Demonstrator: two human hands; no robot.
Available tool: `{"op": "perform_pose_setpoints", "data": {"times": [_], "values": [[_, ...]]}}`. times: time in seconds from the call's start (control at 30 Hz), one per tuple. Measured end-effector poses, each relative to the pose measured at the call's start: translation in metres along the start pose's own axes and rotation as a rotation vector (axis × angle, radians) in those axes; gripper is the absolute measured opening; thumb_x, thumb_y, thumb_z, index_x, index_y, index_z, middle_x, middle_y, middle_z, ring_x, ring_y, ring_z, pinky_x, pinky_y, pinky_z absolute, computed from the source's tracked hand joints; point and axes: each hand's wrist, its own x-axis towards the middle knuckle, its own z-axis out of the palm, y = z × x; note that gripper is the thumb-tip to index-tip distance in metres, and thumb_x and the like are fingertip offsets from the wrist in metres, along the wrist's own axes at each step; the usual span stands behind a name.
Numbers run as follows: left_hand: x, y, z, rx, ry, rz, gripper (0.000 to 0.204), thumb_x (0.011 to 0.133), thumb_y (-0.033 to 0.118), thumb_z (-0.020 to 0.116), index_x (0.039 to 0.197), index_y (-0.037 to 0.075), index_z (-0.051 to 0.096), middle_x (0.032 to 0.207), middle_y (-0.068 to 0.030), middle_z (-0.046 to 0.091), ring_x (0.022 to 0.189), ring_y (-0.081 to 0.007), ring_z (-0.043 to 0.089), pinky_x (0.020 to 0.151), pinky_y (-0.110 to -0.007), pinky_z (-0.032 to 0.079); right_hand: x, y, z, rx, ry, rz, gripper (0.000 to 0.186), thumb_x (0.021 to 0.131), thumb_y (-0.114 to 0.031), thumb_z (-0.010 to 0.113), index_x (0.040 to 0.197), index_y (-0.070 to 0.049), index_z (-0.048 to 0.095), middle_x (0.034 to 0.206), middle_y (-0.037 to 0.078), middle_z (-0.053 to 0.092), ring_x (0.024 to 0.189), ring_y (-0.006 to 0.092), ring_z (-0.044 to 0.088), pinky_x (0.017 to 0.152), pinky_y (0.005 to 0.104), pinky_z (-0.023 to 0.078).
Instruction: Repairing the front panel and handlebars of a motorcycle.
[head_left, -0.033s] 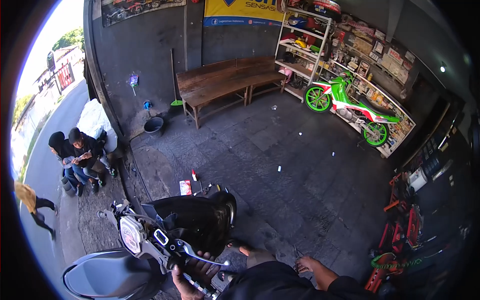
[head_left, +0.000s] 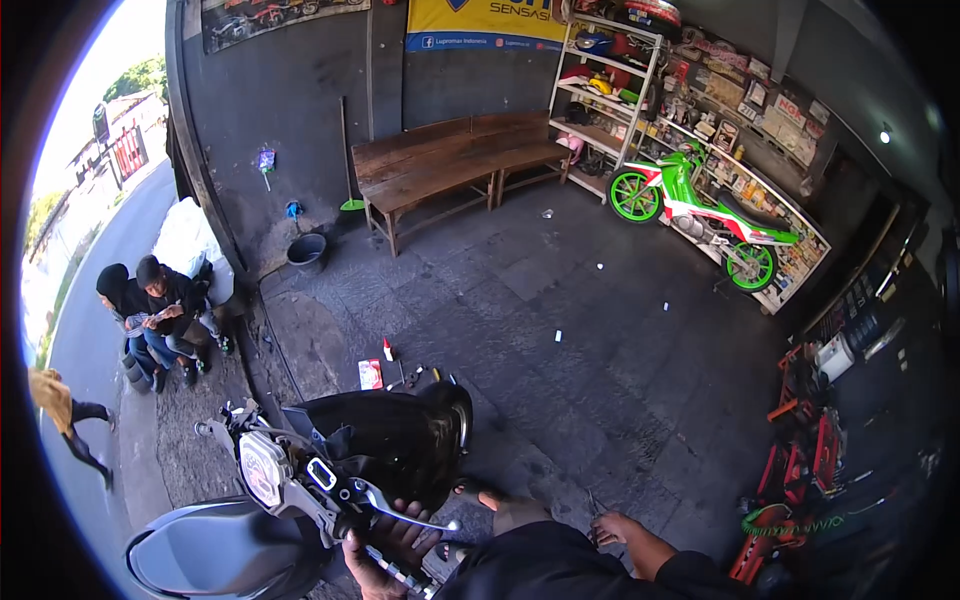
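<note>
Left hand (head_left: 402,538): curled round the handlebar (head_left: 398,571), fingers just beneath the silver lever (head_left: 402,513).
Motorcycle (head_left: 215,550): right there on the left hand's side, its dashboard (head_left: 262,468) beyond that hand, its grey seat to the left.
Right hand (head_left: 618,528): well apart from the handlebar, over by the floor; something thin shows at its fingers, but I can't tell whether it's gripped.

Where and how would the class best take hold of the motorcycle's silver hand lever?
Probably the lever's outer half, just short of its knob, fingers hooking over from the black bodywork side. It is slender and curved, its knobbed end free; the left hand curls close beneath.
</note>
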Motion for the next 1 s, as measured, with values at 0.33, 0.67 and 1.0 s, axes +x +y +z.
{"op": "perform_pose_setpoints", "data": {"times": [0.33, 0.67, 1.0], "values": [[0.001, 0.003, 0.008, -0.168, 0.139, 0.024, 0.051, 0.069, 0.046, 0.069, 0.098, 0.004, 0.062, 0.087, -0.0064, 0.063, 0.080, -0.0251, 0.060, 0.075, -0.042, 0.047, -0.010, 0.012, -0.001, 0.021, 0.018, 0.012, 0.026, 0.091, -0.023, 0.055, 0.097, -0.002, 0.068, 0.100, 0.013, 0.072, 0.083, 0.0238, 0.067, 0.073, 0.0360, 0.054], [0.007, 0.002, -0.017, -0.245, 0.039, -0.040, 0.042, 0.073, 0.040, 0.068, 0.091, 0.004, 0.059, 0.075, -0.0088, 0.059, 0.066, -0.0218, 0.055, 0.064, -0.035, 0.047, -0.007, 0.008, 0.000, 0.011, -0.017, -0.009, 0.028, 0.089, -0.025, 0.052, 0.100, -0.003, 0.066, 0.099, 0.011, 0.069, 0.086, 0.0238, 0.064, 0.077, 0.0387, 0.052], [0.000, 0.005, 0.004, -0.032, 0.151, 0.037, 0.072, 0.072, 0.057, 0.065, 0.114, -0.001, 0.057, 0.099, -0.0156, 0.062, 0.092, -0.0333, 0.060, 0.086, -0.049, 0.047, -0.004, 0.000, -0.005, -0.033, 0.003, 0.022, 0.027, 0.090, -0.024, 0.052, 0.101, -0.003, 0.064, 0.101, 0.012, 0.070, 0.084, 0.0249, 0.065, 0.074, 0.0393, 0.052]]}}
